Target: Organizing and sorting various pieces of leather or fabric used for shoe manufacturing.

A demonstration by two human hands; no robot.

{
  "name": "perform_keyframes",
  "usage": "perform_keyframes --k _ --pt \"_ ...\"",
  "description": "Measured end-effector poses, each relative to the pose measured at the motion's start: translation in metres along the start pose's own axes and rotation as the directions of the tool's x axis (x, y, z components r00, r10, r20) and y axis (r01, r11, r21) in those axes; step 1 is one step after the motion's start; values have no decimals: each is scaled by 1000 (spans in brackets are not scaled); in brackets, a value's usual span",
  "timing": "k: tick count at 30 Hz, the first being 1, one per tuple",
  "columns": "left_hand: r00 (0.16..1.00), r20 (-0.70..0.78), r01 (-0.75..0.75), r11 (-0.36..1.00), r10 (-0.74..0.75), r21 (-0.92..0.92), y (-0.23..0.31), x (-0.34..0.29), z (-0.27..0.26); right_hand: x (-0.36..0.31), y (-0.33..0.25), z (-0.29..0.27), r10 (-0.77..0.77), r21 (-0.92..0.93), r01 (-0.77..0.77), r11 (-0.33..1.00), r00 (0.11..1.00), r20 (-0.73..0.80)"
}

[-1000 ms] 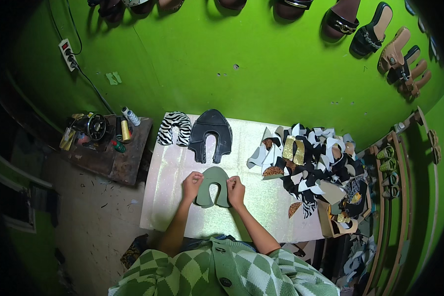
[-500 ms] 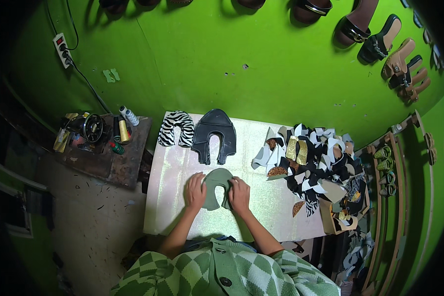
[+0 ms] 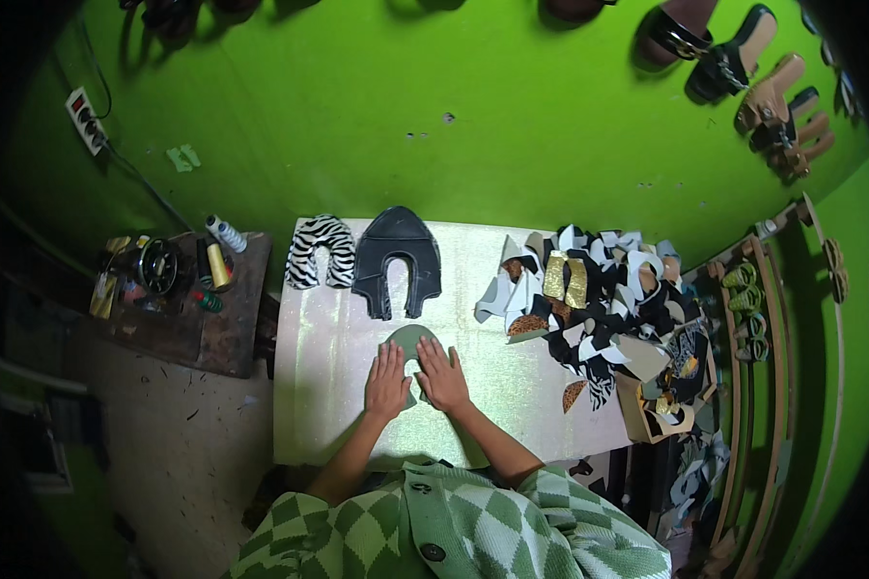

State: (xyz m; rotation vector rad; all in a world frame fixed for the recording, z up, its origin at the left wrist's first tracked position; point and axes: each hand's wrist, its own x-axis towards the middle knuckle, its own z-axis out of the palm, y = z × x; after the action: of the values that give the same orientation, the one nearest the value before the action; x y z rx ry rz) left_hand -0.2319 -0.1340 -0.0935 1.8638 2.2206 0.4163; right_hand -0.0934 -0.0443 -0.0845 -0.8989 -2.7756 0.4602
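Observation:
Both palms press on a U-shaped, grey-green shoe upper piece (image 3: 410, 337) that lies flat on the pale, shiny tabletop (image 3: 323, 415). My left hand (image 3: 387, 382) covers its left arm, fingers stretched forward. Over the right arm lies my right hand (image 3: 442, 376), also flat with fingers extended. The rounded top shows beyond my fingertips, and a bit of the lower ends shows between my hands; the rest is hidden. Farther off are a black U-shaped piece (image 3: 397, 233) with a pointed top and, left of it, zebra-striped U-shaped pieces (image 3: 304, 253).
On the table's right is a heap of material scraps (image 3: 599, 289), with a cardboard box (image 3: 635, 410) at the edge. A dark side table (image 3: 227, 333) on the left carries a machine with a handwheel (image 3: 157, 265) and thread spools (image 3: 224, 234). Sandals (image 3: 739, 58) hang on the green wall.
My hands have gone from gripping the piece's outer edges to lying flat on top of it, closer together. The view has shifted slightly to the right.

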Motion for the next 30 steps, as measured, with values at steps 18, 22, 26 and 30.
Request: perform_keyframes --k 18,22,26,30 --pt "899 -399 22 930 -179 -366 84 18 -9 -54 102 -60 451 548 -171 819 783 -428" --pt "931 -357 -59 930 -80 -363 130 37 17 -106 172 -85 549 443 -353 824 692 -470" --pt "949 -312 -114 888 -35 -445 178 54 41 -140 235 -117 597 369 -470 802 618 -511" --pt "966 -259 -129 886 11 -445 212 71 62 -145 292 -146 633 312 -559 768 589 -503"
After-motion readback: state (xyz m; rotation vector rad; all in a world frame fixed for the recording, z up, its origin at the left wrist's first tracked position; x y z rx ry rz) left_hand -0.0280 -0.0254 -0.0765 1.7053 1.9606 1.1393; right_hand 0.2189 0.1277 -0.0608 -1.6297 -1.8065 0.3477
